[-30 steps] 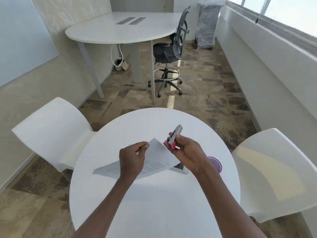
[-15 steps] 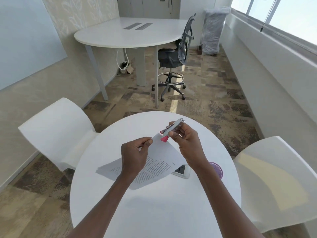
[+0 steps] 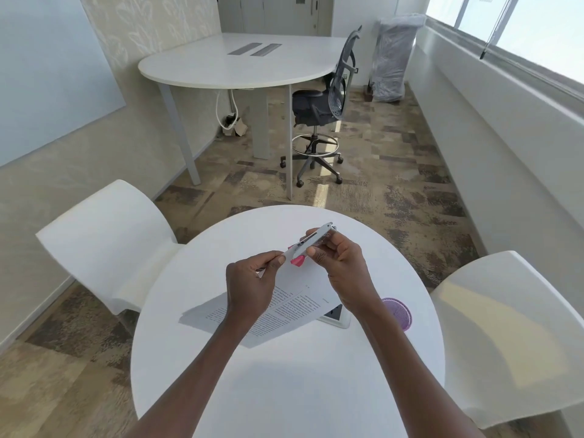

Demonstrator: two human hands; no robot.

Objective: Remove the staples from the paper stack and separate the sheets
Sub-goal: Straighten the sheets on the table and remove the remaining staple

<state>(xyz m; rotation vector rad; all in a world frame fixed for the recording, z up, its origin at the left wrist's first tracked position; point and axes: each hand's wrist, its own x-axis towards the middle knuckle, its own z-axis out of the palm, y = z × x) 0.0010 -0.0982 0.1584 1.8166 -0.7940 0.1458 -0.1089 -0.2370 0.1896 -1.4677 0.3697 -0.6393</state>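
Note:
A printed paper stack (image 3: 294, 306) lies on the round white table (image 3: 284, 390) with its far corner lifted off the surface. My left hand (image 3: 252, 286) pinches that raised corner between thumb and fingers. My right hand (image 3: 341, 263) grips a silver stapler with a pink end (image 3: 311, 243), tilted up to the right. Its pink tip (image 3: 297, 261) sits at the paper's lifted corner, right beside my left thumb. The staples themselves are too small to make out.
A white phone (image 3: 336, 316) lies partly under the paper's right edge, with a purple coaster (image 3: 399, 312) next to it. White chairs stand at the left (image 3: 104, 245) and right (image 3: 505, 327) of the table. A desk and office chair stand farther back.
Both hands have lifted the paper corner farther from me. The stapler has tilted from near upright to slanted, its pink tip now down at the corner by my left thumb.

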